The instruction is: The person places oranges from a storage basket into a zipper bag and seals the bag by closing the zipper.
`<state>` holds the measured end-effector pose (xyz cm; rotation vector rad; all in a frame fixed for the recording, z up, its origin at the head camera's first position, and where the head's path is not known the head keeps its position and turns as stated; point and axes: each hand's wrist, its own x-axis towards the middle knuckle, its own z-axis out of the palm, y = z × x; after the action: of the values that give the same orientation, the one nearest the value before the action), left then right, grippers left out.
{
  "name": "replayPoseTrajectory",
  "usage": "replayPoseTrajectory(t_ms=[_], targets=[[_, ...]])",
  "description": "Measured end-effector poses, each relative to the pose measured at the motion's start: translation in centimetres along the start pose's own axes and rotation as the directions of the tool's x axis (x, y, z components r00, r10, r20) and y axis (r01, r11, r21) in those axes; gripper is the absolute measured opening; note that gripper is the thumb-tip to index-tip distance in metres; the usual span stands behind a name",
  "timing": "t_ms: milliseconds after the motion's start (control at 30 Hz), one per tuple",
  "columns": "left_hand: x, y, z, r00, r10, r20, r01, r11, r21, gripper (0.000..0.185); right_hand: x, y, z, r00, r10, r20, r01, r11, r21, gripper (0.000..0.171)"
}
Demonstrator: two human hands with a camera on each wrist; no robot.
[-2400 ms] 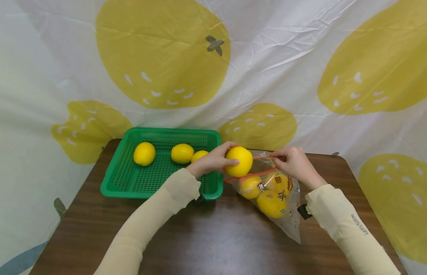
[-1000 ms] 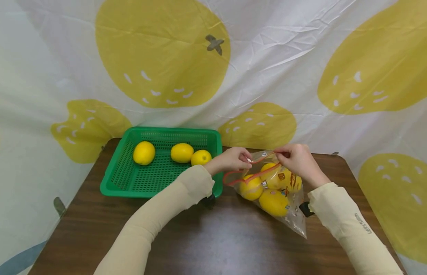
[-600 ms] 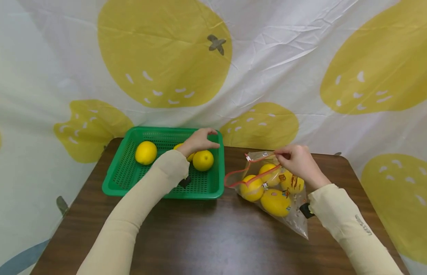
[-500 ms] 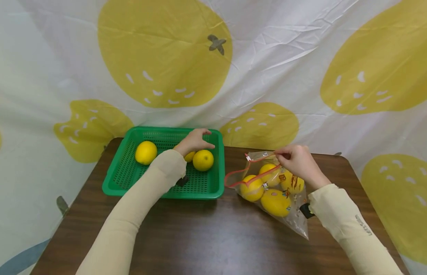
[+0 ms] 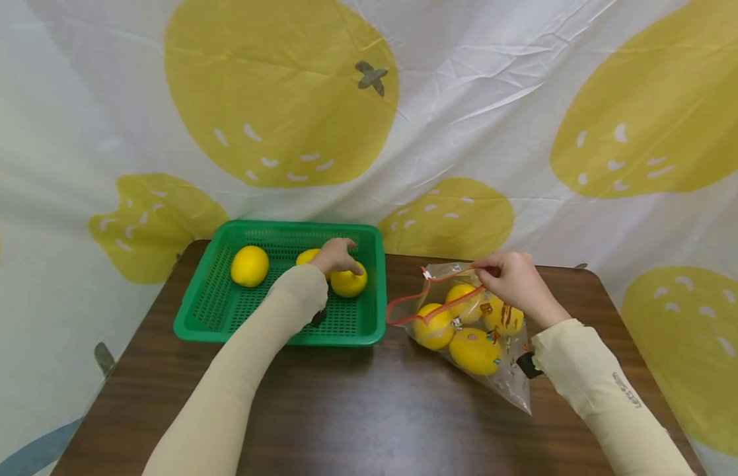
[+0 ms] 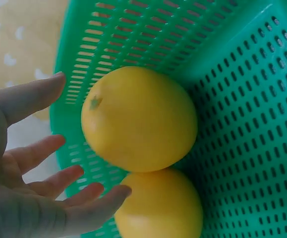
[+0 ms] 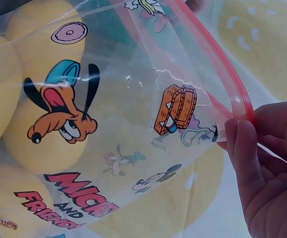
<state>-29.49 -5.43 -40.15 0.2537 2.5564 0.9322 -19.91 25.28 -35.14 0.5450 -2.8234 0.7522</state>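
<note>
The lemon (image 5: 349, 282) lies in the green basket (image 5: 226, 327), near its right wall, touching a second one (image 5: 307, 256) behind it; the left hand (image 5: 335, 256) is over it with fingers spread and relaxed, not yet closed around it. A third lemon (image 5: 250, 266) lies well apart to the left. The right hand (image 5: 514, 281) pinches the red zip rim of the printed bag (image 5: 505, 383), holding its mouth up; four lemons show inside it. If that pinch slackens, I'd expect the mouth to sag and fruit to roll onto the table (image 5: 369, 410). A loose grasp could also nudge the touching lemons apart.
</note>
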Motion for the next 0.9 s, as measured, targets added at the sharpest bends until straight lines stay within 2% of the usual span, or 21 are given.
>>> replayPoseTrajectory(t_ms=[433,900], targets=[[1.0,-0.6,2.2,0.999,-0.021,0.047,0.015,0.991,0.133,0.061,-0.3,0.1,0.1,1.000,-0.021,0.001,0.021,1.000,0.002,0.015],[0.8,-0.4,2.2,0.999,-0.037,0.033,0.033,0.990,0.136,0.058,-0.3,0.2,0.1,0.999,-0.038,0.000,0.038,0.999,0.005,0.015]])
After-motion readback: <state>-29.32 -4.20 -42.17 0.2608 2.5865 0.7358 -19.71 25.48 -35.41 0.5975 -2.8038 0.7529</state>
